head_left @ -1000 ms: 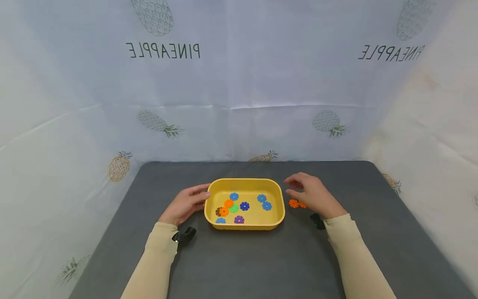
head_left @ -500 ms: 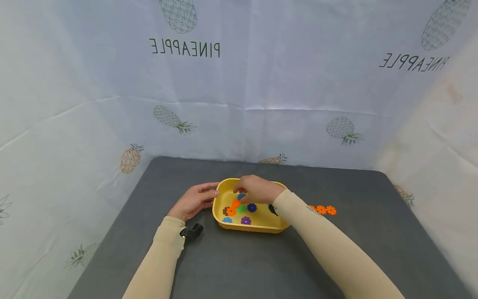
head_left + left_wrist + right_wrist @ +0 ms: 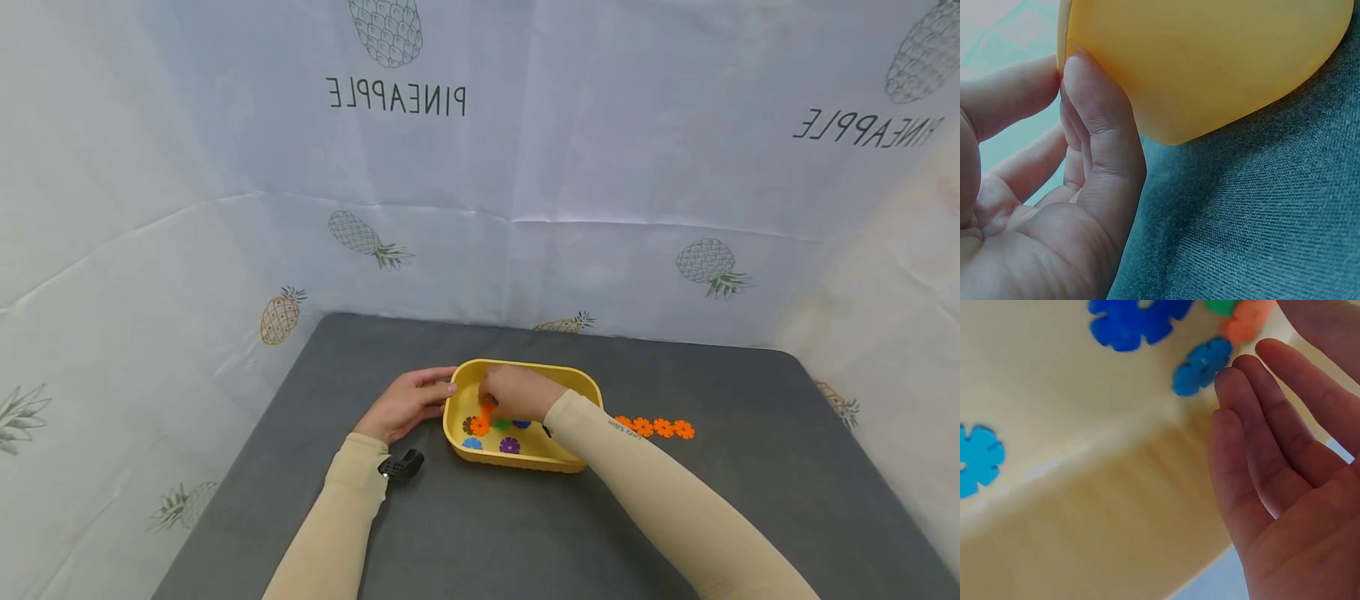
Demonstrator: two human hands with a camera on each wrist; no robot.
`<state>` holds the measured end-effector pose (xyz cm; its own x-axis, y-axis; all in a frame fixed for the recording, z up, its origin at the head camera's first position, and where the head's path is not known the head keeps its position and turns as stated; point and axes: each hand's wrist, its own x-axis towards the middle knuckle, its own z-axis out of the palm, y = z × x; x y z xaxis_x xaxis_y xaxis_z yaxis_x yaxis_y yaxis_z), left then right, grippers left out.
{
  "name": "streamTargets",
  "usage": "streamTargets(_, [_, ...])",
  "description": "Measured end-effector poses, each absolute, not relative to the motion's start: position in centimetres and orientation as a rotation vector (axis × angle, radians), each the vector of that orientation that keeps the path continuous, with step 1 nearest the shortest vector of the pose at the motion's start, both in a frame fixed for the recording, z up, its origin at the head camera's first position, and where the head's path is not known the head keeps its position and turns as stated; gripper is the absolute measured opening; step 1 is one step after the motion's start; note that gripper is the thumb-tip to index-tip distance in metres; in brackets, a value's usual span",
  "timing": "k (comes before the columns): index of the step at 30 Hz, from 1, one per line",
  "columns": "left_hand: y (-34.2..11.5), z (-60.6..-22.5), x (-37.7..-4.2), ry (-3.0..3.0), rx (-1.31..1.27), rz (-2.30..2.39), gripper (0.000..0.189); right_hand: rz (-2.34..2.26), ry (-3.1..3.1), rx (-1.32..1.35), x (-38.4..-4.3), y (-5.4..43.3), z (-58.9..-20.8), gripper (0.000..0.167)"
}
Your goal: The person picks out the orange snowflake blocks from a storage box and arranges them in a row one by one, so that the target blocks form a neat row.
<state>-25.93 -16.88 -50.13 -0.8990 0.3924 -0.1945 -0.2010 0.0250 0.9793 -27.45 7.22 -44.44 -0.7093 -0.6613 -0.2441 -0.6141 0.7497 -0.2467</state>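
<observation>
The left hand (image 3: 405,406) holds the left end of a yellow plastic tray (image 3: 517,463), its thumb (image 3: 1094,90) and a finger at the rim. Inside the tray is the right hand (image 3: 522,393), fingers pointing down, covering part of the floor. In the right wrist view its fingers are fairly straight. Their tips are right at a blue notched flower disc (image 3: 1200,365), and an orange disc (image 3: 1247,319) is near the thumb and index finger. A dark blue disc (image 3: 1124,322) lies close by. Orange (image 3: 479,426), brown (image 3: 468,426) and purple (image 3: 510,446) discs also lie in the tray.
Several orange discs form a row (image 3: 663,427) on the grey table (image 3: 480,533), right of the tray and partly behind the right sleeve. A white cloth with pineapple prints (image 3: 420,167) hangs behind and beside the table. Each wrist wears a black strap.
My right hand has moved left from beside the orange row into the tray and then lower among the discs. The left hand stays at the tray's left end. The head view has shifted.
</observation>
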Motion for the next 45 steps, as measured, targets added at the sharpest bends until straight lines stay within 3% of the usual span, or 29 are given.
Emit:
streamTargets(14, [-15.3, -50.3, -26.1, 1.919, 0.170, 1.901, 0.060, -0.311, 2.606, -0.902, -27.9, 9.0, -45.7, 0.019])
streamTargets(24, [-15.3, -50.5, -26.1, 1.937, 0.179, 1.888, 0.061, -0.582, 2.587, -0.921, -27.0, 10.9, -44.0, 0.035])
streamTargets(45, [-16.4, -50.6, -25.9, 1.963, 0.214, 1.863, 0.066, -1.039, 2.646, -0.750, -24.2, 15.6, -42.3, 0.034])
